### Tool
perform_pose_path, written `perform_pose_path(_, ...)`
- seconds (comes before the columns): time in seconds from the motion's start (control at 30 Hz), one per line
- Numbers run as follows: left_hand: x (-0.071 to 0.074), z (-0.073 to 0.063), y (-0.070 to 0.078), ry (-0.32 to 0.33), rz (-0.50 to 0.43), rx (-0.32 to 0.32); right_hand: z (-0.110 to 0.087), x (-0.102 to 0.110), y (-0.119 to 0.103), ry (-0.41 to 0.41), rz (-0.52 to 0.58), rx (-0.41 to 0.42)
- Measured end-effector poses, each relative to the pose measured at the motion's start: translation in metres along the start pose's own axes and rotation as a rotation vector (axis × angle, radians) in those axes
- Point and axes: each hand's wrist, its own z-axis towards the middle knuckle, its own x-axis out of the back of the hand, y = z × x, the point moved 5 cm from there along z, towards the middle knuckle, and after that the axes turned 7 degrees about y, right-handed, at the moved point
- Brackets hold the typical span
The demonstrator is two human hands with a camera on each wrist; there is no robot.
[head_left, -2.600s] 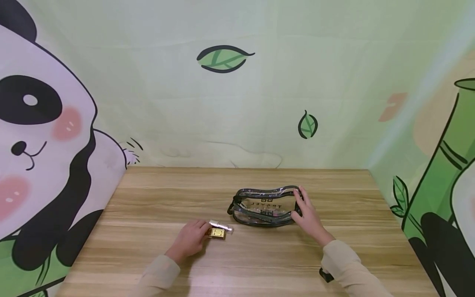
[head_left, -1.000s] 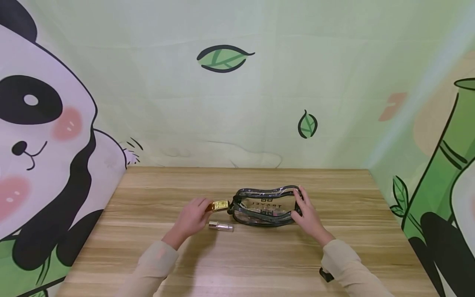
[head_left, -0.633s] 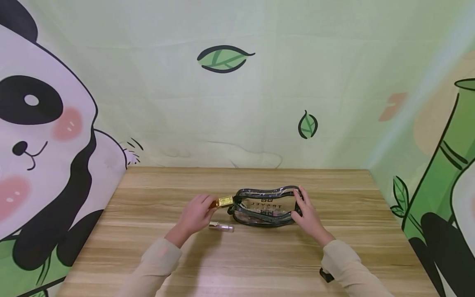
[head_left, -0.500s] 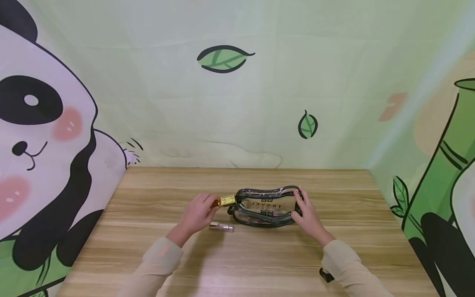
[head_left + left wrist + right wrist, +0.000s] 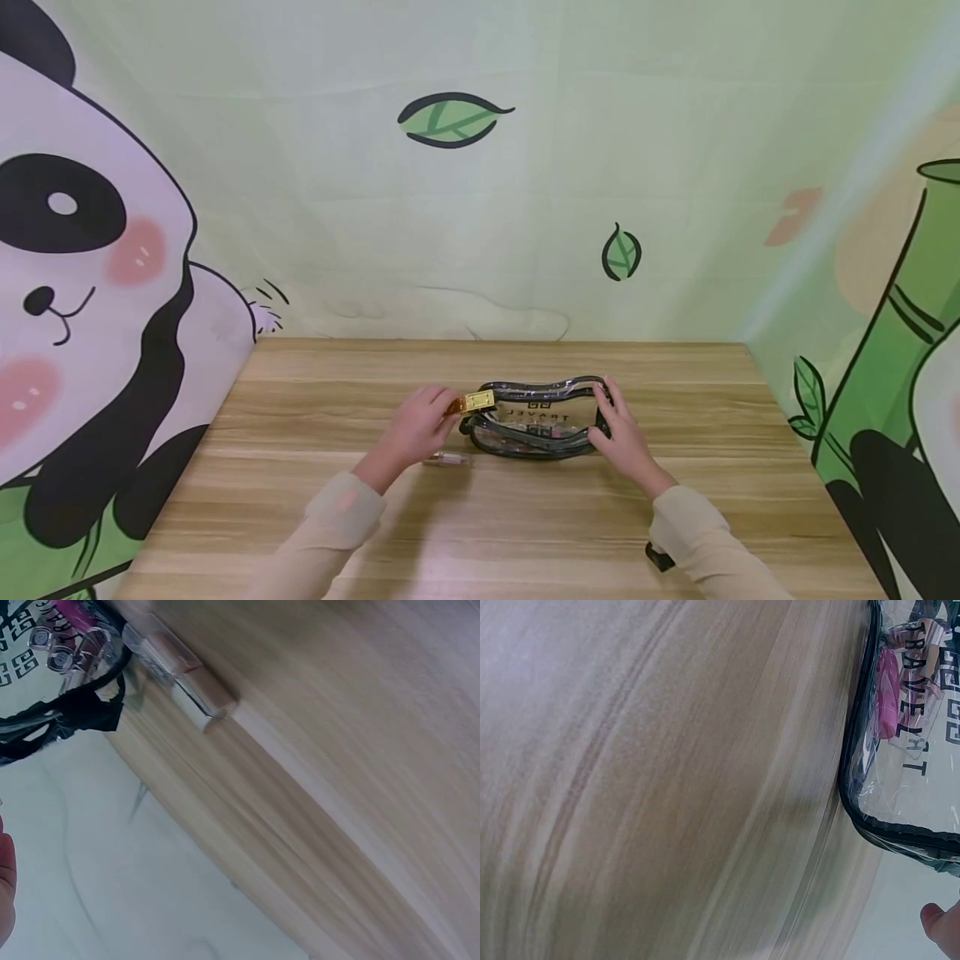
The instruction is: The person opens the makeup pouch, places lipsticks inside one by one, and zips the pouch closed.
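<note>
In the head view my left hand (image 5: 416, 425) pinches the left end of a small amber-and-gold rectangular item (image 5: 477, 402). Its gold end overlaps the left end of a clear zip pouch (image 5: 538, 415) with black trim and TRAVEL lettering. The pouch lies with its top gaping. Round its right end, my right hand (image 5: 626, 442) has the thumb in front and the fingers at the back rim. A lipstick-like tube (image 5: 450, 459) lies on the table just below the left hand, partly covered by it. The left wrist view shows that tube (image 5: 180, 671) with a shiny band.
Through the pouch's clear side a pink tube (image 5: 887, 694) shows, with several small clear-capped tubes (image 5: 61, 658) near it. A wooden table (image 5: 510, 525) bears everything, backed by a printed panda cloth (image 5: 337, 208). A black device (image 5: 660, 556) sits under the right cuff.
My left hand has picked up the amber-and-gold item from beside the tube and carried it up and right to the pouch's left end. The right hand and pouch have stayed put.
</note>
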Motion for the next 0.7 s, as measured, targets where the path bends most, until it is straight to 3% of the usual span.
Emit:
perform_pose_path(0.3, -0.005, 0.018, 0.02, 0.0, -0.013, -0.046, 0.0, 0.0, 0.0, 0.005, -0.002, 0.004)
perform_pose_path(0.7, -0.018, 0.027, 0.038, 0.023, -0.022, -0.117, 0.0, 0.001, -0.001, -0.006, 0.006, -0.017)
